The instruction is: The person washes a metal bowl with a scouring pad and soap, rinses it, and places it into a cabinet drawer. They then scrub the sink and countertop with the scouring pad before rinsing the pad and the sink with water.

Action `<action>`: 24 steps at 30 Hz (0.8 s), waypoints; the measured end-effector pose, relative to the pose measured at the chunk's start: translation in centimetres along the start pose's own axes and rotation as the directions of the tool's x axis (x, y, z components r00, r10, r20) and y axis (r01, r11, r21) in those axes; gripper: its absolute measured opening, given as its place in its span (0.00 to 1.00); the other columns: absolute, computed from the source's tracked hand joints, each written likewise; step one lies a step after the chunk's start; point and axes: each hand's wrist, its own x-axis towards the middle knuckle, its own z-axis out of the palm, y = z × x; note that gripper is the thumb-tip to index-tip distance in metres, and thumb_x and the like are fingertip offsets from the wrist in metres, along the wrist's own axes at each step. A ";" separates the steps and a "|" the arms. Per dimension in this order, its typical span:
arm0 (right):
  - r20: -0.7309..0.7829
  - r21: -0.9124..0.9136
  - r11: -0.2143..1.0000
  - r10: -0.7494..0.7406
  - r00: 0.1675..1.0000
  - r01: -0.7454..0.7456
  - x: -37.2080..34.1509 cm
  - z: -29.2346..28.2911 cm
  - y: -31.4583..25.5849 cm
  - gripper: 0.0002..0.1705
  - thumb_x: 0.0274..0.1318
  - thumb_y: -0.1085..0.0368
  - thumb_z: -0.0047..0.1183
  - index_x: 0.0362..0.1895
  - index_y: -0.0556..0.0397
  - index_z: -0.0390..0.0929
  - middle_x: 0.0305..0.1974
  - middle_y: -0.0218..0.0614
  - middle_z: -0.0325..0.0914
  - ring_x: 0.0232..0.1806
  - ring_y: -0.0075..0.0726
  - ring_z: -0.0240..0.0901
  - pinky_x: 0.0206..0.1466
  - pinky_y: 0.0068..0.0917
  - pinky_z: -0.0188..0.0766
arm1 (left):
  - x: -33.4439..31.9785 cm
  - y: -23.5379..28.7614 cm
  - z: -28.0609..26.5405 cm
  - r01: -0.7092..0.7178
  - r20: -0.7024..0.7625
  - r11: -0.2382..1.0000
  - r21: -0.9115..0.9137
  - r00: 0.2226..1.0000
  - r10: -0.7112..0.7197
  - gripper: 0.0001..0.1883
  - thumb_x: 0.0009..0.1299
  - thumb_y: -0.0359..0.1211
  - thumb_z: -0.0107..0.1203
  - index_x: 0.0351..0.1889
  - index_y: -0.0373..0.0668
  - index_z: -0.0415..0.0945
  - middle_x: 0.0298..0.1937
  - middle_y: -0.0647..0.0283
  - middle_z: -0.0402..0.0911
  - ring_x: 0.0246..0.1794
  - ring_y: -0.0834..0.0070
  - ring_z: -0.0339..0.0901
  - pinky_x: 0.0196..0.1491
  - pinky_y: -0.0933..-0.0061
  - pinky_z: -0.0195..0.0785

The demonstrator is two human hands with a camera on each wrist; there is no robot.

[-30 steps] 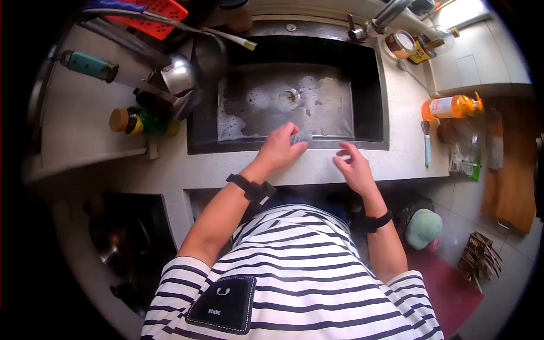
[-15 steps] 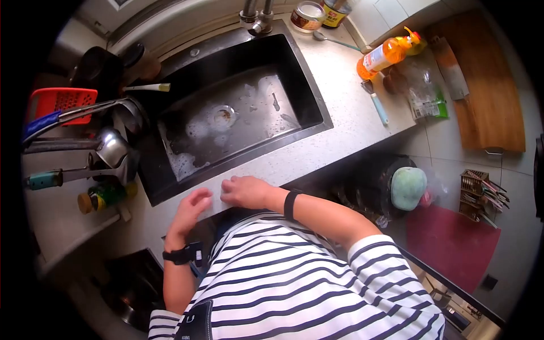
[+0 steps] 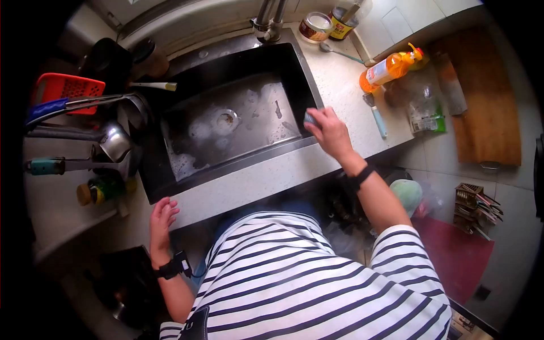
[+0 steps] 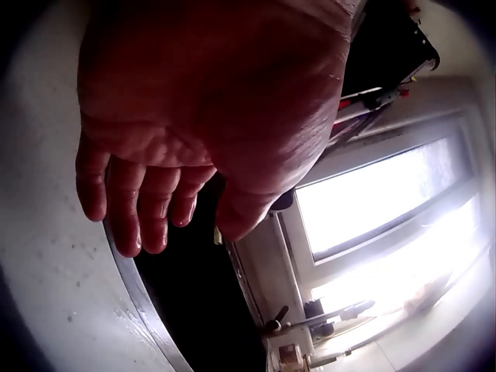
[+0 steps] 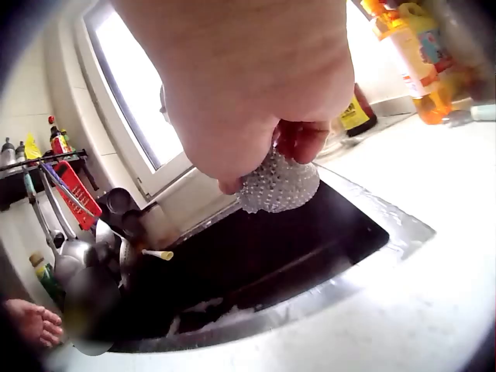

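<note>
At the sink's right front corner my right hand [image 3: 334,132] grips a grey, knobbly scrubber [image 5: 280,184], which looks like a scouring pad. In the right wrist view it sticks out below the curled fingers, over the rim of the dark sink [image 5: 364,252]. My left hand [image 3: 162,220] is held near the counter's front edge, by the sink's left front corner. Its wet palm and loosely bent fingers [image 4: 124,209] hold nothing. Suds and water marks cover the sink floor [image 3: 249,122] around the drain.
Ladles [image 3: 116,141] and other utensils crowd the sink's left side beside a red basket [image 3: 68,93]. To the right are an orange soap bottle [image 3: 391,71], a blue-handled peeler-like tool [image 3: 378,120] and a wooden board [image 3: 487,107]. The faucet [image 3: 266,28] stands behind.
The scrubber has passed from my left hand to my right. My right hand has moved right to the sink's corner; my left hand has drawn back left. The head view has turned.
</note>
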 end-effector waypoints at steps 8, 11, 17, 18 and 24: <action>-0.027 -0.043 0.960 0.275 0.961 -0.276 -9.2 7.0 0.2 0.20 0.53 0.61 0.57 0.51 0.50 0.73 0.42 0.45 0.72 0.40 0.56 0.75 0.39 0.46 0.75 | -1.1 -1.7 -0.6 0.061 -0.084 0.997 -0.035 0.994 -0.064 0.20 0.74 0.45 0.49 0.59 0.46 0.68 0.51 0.67 0.78 0.45 0.81 0.75 0.46 0.80 0.63; 0.131 0.211 0.977 -0.054 0.990 0.026 -4.7 9.9 -5.5 0.19 0.50 0.64 0.57 0.48 0.50 0.72 0.41 0.45 0.71 0.42 0.55 0.73 0.41 0.45 0.74 | -0.6 -0.7 1.1 0.040 -0.037 0.999 -0.025 0.998 -0.041 0.21 0.74 0.46 0.49 0.59 0.47 0.69 0.51 0.67 0.78 0.44 0.81 0.75 0.46 0.79 0.63; 0.522 0.341 0.868 -0.495 0.694 0.362 -6.8 9.0 -7.7 0.09 0.51 0.63 0.54 0.38 0.45 0.71 0.38 0.42 0.71 0.36 0.52 0.76 0.34 0.45 0.75 | 0.1 0.3 2.2 0.001 -0.030 1.000 0.009 1.000 0.000 0.21 0.74 0.46 0.49 0.59 0.45 0.69 0.51 0.66 0.78 0.45 0.80 0.75 0.47 0.77 0.64; 0.461 0.307 0.883 -0.464 0.757 0.354 -7.0 8.9 -6.1 0.09 0.51 0.63 0.53 0.37 0.45 0.72 0.38 0.42 0.71 0.36 0.52 0.76 0.34 0.45 0.75 | 0.2 0.2 2.2 0.012 -0.034 0.999 0.033 0.999 -0.011 0.21 0.74 0.45 0.49 0.59 0.44 0.69 0.51 0.66 0.78 0.46 0.79 0.75 0.48 0.75 0.63; -0.127 -0.011 0.966 0.256 0.958 -0.259 -2.4 3.0 8.1 0.18 0.51 0.59 0.60 0.47 0.43 0.75 0.42 0.44 0.73 0.37 0.57 0.75 0.39 0.47 0.74 | -0.7 -0.4 1.9 0.036 -0.048 0.997 0.062 0.998 -0.033 0.21 0.75 0.45 0.48 0.60 0.45 0.68 0.51 0.67 0.78 0.44 0.81 0.75 0.44 0.78 0.65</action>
